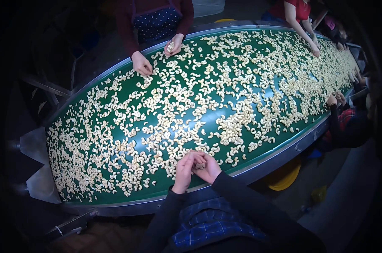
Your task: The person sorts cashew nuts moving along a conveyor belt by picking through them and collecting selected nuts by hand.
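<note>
the conveyor belt [161, 189] runs from left to right, with cashew kernels [232, 128] spread on it from end to end. two metal plates [43, 183] stand at its left end. over its near edge, the left hand [183, 172] and right hand [210, 170] meet side by side, kernels before them. across the belt, left of centre, is one co-worker [157, 27]; a second co-worker [295, 12] is farther right on that side. a third co-worker [349, 126] is at the near side's right. a basin [286, 177] sits below the near rail [283, 154], right of the hands.
</note>
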`<state>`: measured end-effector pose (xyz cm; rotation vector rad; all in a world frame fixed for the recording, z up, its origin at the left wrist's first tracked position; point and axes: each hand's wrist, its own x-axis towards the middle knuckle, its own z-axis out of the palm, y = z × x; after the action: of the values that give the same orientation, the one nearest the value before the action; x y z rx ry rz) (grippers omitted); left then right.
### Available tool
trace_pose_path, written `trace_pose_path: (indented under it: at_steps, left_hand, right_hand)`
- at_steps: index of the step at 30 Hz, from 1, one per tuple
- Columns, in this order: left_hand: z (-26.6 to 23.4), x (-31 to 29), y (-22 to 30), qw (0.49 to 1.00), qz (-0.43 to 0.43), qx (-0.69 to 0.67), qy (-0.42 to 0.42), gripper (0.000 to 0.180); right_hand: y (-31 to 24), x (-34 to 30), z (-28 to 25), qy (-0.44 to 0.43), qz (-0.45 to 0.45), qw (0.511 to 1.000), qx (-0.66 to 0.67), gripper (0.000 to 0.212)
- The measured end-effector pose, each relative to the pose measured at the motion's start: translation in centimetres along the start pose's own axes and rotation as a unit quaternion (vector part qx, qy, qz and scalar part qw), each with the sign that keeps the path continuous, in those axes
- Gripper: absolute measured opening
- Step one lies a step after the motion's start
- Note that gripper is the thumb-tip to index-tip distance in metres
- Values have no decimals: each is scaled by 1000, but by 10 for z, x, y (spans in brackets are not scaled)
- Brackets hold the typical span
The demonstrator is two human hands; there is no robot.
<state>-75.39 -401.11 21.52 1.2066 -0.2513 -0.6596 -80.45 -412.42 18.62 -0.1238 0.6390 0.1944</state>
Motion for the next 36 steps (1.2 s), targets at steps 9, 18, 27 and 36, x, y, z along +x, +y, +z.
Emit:
trace_pose_path:
  at_steps: [9, 18, 27, 36]
  left_hand:
    - [-3, 64, -22, 960, 3, 257, 111, 13]
    - [86, 154, -38, 818, 166, 549, 34, 6]
    - [94, 147, -54, 982, -44, 150, 103, 9]
    - [115, 171, -56, 833, 43, 538, 121, 20]
  right_hand:
    - [-155, -159, -81, 31, -81, 974, 210, 34]
    - [-320, -320, -237, 565, -383, 708, -185, 33]
    - [-302, -227, -143, 320, -407, 614, -596, 13]
    - [-327, -154, -116, 152, -272, 527, -791, 17]
